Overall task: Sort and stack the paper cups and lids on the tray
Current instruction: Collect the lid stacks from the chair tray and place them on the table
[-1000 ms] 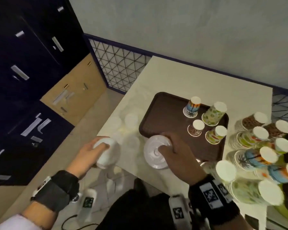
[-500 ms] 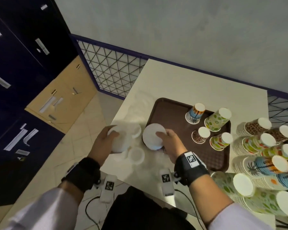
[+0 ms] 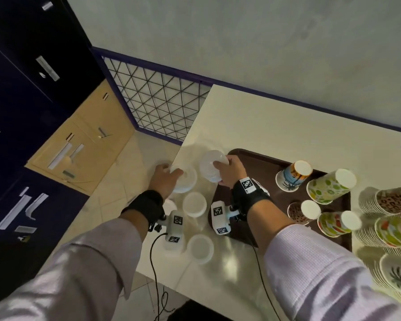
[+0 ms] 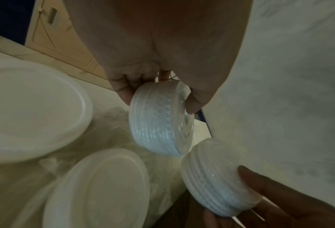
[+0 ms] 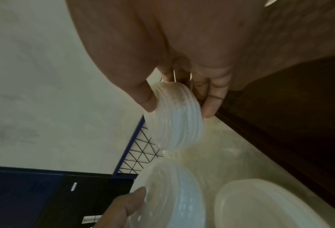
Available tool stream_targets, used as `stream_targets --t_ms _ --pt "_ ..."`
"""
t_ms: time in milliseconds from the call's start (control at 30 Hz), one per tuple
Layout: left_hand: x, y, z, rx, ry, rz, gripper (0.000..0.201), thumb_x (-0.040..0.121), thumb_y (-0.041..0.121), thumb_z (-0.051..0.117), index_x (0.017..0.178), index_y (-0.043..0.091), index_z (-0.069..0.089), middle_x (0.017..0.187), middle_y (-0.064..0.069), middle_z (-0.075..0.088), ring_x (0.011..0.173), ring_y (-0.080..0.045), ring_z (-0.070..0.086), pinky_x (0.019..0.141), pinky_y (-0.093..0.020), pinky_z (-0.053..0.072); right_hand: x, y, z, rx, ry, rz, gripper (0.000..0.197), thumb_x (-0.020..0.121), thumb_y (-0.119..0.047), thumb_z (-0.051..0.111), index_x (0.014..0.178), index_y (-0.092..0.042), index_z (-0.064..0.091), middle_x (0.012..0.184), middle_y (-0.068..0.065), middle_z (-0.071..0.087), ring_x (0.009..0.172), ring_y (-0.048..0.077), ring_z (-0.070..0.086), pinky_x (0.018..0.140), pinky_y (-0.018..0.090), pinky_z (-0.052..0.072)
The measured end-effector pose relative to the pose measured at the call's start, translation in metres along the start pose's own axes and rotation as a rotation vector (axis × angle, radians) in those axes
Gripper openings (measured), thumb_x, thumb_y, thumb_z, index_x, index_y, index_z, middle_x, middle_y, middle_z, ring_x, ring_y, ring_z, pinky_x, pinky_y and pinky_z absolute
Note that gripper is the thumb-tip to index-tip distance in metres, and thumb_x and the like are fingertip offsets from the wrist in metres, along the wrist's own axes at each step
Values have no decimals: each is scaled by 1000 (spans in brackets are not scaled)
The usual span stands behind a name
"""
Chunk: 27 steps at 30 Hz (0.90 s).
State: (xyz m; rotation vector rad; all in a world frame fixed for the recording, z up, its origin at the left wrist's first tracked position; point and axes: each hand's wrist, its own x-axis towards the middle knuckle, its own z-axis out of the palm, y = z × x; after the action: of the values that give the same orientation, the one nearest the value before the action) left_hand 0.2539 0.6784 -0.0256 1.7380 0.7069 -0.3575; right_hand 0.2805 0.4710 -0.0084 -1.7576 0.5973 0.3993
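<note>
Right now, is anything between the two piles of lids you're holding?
No. In the left wrist view, only bare table shows between the left pile and the right pile.

Translucent white lid stacks (image 3: 212,169); brown tray (image 3: 259,163); palm-print cup (image 3: 292,176), leopard-print cup (image 3: 301,212)

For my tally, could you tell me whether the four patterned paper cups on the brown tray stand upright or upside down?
Upside down: the patterned paper cups show white bases uppermost, on the brown tray.
</note>
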Motion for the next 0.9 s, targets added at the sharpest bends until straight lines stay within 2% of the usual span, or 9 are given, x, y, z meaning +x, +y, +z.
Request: stream_targets --t_ms 133,200,267,300,367,467,533,667,900 --pt "19 -6 0 -10 -24 -68 74 89 34 77 150 16 41 136 -5 52 124 -32 56 105 -47 49 22 -4 12 -101 1 -11 51 94 -26 68 137 -7 50 123 11 59 105 28 58 96 50 54" --pt "26 -11 -3 -42 -49 -97 80 79 42 80 147 18 45 140 -7 57 118 -32 62 88 -49 58 29 -7 17 -143 -9 -17 56 94 -27 68 142 -7 46 131 14 58 115 32 59 97 44 53" --pt "30 -17 -5 -23 -65 -76 69 85 40 78 144 17 49 134 -11 62 108 -30 67 64 -38 56 34 -9 21 -173 -17 -22 57 95 -28 67 143 -7 45 136 14 58 120 32 58 92 35 50" --pt "30 -19 -6 4 -73 -61 62 89 38 75 143 17 50 131 -10 64 105 -29 68 60 -36 55 36 -9 23 -181 -21 -23 57 95 -28 66 144 -7 45 137 14 57 121 32 57 89 32 47" --pt "32 -24 -7 69 -85 -23 61 90 41 73 142 18 52 130 -9 65 107 -30 68 71 -42 59 39 -9 27 -207 -33 -25 56 96 -29 65 143 -7 45 138 14 57 122 32 57 87 30 44" --pt "34 -29 -9 167 -81 15 69 82 52 70 140 18 58 128 -10 68 109 -31 68 94 -50 58 39 -9 33 -276 -67 -27 55 95 -31 64 142 -9 45 138 15 57 122 35 58 96 37 49" --pt "32 -28 -9 197 -72 29 75 77 57 66 140 18 60 127 -10 69 107 -31 69 94 -48 59 39 -8 37 -342 -80 -33 55 97 -30 61 145 -10 42 140 16 55 124 36 56 99 38 47" --pt "31 -27 -10 248 -70 66 71 84 53 63 145 18 55 134 -12 63 112 -33 65 96 -47 57 40 -6 41 -498 -71 -125 50 103 -22 50 149 -10 34 146 17 37 124 37 52 95 36 44" --pt "31 -26 -9 291 -43 50 85 69 64 54 144 24 53 132 -11 58 111 -32 61 97 -45 53 43 -1 49 -819 -28 -301 49 101 -14 45 147 -15 30 138 17 37 119 40 46 96 46 47"
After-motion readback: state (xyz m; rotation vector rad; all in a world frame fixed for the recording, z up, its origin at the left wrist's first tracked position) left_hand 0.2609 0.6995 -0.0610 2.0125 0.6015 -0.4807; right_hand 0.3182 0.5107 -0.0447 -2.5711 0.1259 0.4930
